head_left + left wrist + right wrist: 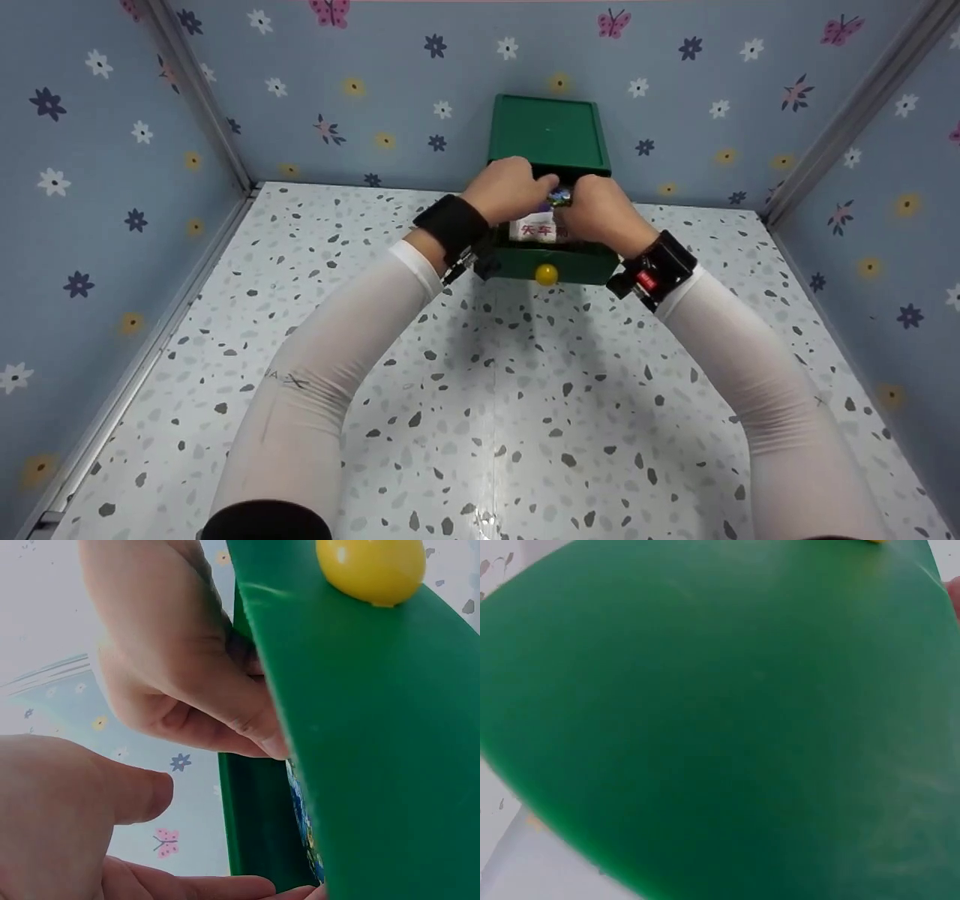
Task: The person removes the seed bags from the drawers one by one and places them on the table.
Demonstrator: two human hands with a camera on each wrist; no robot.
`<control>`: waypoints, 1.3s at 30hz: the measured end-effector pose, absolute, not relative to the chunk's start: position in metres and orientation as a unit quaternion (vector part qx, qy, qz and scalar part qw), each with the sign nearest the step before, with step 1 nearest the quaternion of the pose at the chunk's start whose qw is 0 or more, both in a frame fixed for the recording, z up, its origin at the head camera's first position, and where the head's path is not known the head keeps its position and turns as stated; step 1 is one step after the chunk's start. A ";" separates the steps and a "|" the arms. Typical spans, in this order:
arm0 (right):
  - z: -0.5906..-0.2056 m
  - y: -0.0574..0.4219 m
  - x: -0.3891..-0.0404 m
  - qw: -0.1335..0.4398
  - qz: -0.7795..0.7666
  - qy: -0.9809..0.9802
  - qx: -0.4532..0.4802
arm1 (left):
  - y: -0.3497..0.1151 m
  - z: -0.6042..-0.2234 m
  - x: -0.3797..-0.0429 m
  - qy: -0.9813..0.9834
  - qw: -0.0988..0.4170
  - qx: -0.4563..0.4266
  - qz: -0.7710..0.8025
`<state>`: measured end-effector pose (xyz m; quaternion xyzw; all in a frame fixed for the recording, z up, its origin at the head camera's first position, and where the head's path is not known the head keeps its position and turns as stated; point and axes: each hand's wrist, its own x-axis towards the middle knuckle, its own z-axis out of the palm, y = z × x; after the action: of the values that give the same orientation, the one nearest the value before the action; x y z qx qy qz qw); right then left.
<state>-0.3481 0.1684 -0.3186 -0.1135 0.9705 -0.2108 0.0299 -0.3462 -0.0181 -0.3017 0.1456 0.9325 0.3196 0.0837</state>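
Note:
A green drawer box (555, 266) with a yellow knob (546, 274) stands against the back wall, its drawer pulled out. Inside lies a white packet (534, 227) with red lettering. Behind it shows a shiny, multicoloured packet (560, 196), also seen past the drawer front (375, 735) in the left wrist view. My right hand (600, 214) reaches in from the right with curled fingers and pinches the multicoloured packet at one end; the drawer front partly hides its fingertips. From the left, my left hand (510, 187) reaches over the drawer, thumb apart, straight fingers at the packet's other end.
Flowered blue panels (442, 75) enclose the speckled white tabletop (480, 390) at the back and both sides. The box's green top (551, 135) rises close to the back panel. In the right wrist view, the drawer's green surface (720, 712) fills most of the picture.

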 end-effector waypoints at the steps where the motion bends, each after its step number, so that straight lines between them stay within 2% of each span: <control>1: -0.317 0.169 -0.348 0.032 -0.215 0.970 -0.112 | -0.019 -0.302 -0.347 0.932 0.083 0.145 0.321; 8: -0.310 0.173 -0.347 0.046 -0.238 0.966 -0.087 | -0.028 -0.303 -0.350 0.934 0.065 0.157 0.316; 18: -0.313 0.186 -0.345 0.023 -0.291 0.952 -0.091 | -0.037 -0.310 -0.352 0.915 0.018 0.170 0.367; 31: -0.314 0.191 -0.338 0.037 -0.359 0.929 -0.085 | -0.045 -0.316 -0.348 0.890 0.000 0.165 0.426; 39: -0.310 0.191 -0.327 0.048 -0.370 0.924 -0.084 | -0.051 -0.322 -0.341 0.870 0.009 0.175 0.462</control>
<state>-0.3271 0.1908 -0.3103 -0.0845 0.9238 -0.3705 0.0477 -0.3409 -0.0514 -0.3221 0.1750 0.8696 0.4616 0.0091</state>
